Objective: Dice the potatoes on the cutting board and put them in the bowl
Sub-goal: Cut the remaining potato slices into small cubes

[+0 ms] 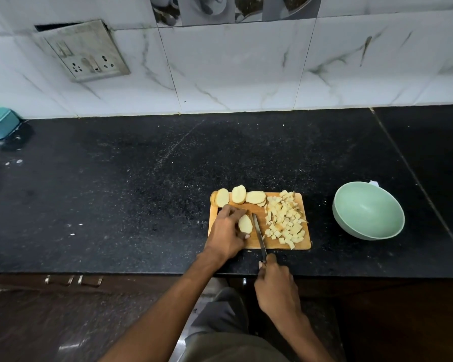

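We see even, soft indoor light, bright on the marble wall tiles (233,71) and dim over the black tabletop (115,192), which shows a faint sheen. Wide-angle distortion bends the edges; the blue container (0,122) at far left looks smeared.

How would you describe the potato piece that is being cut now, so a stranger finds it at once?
On the black counter lies a wooden cutting board. The piece is on its near left part, held by the left hand, with the knife just right of it. Unlike the three slices along the far edge, a hand holds it.
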